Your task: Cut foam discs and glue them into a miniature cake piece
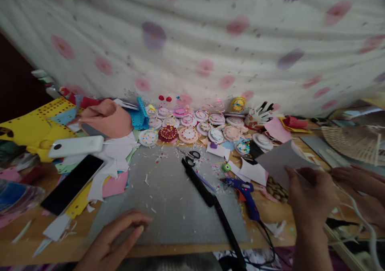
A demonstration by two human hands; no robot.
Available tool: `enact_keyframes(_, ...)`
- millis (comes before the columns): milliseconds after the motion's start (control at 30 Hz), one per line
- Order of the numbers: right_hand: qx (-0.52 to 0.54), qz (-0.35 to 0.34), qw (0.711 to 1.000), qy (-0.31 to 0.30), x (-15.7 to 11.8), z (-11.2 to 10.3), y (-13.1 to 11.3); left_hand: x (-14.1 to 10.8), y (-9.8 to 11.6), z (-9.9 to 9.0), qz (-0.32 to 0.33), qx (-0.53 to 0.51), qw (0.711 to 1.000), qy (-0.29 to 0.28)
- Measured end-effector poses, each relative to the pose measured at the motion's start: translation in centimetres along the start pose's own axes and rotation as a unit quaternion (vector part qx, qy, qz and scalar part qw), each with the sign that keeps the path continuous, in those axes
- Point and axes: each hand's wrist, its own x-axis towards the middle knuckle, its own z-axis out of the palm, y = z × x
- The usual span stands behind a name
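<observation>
White paper [274,161] is pinched by the right hand [313,196] above the right side of the bench [278,212]. The left hand [118,237] holds nothing, fingers loose over the grey mat [162,198]. Many little cakes [167,133] look done; the paper looks plain, not yet decorated.

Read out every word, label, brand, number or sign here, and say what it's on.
No text can be read.
Glue gun: any markings too small or blurred.
White device: dark round spot, no legible lettering.
Phone: dark screen, no visible text.
Sheet in right hand: no print visible.
</observation>
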Motion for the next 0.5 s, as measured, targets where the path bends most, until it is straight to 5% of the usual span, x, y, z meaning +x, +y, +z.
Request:
enact_keyframes(67, 0.064, -0.002, 0.998, -0.003, -1.4, 0.9, -3.1, 0.8, 0.4, 0.2, -0.007, -0.038, 0.999, 0.010)
enact_keyframes(167, 0.196, 0.006, 0.965, -0.173, -5.3, 2.9, -8.1, 2.5, 1.5, 1.4, -0.022, -0.151, 0.987, 0.044)
enact_keyframes(267, 0.343, 0.016, 0.857, -0.385, -9.6, 4.5, -12.7, 4.2, 3.0, 2.8, 0.020, -0.250, 0.967, 0.051)
enact_keyframes(367, 0.366, -0.040, 0.781, -0.504, -11.7, 4.7, -14.5, 5.0, 3.5, 3.5, -0.049, -0.265, 0.962, 0.040)
enact_keyframes(433, 0.320, -0.097, 0.806, -0.489, -11.5, 4.4, -13.0, 4.9, 3.2, 3.6, -0.088, -0.284, 0.954, 0.044)
enact_keyframes(500, 0.211, -0.155, 0.882, -0.393, -10.4, 4.1, -9.5, 4.8, 2.7, 3.4, -0.100, -0.289, 0.950, 0.060)
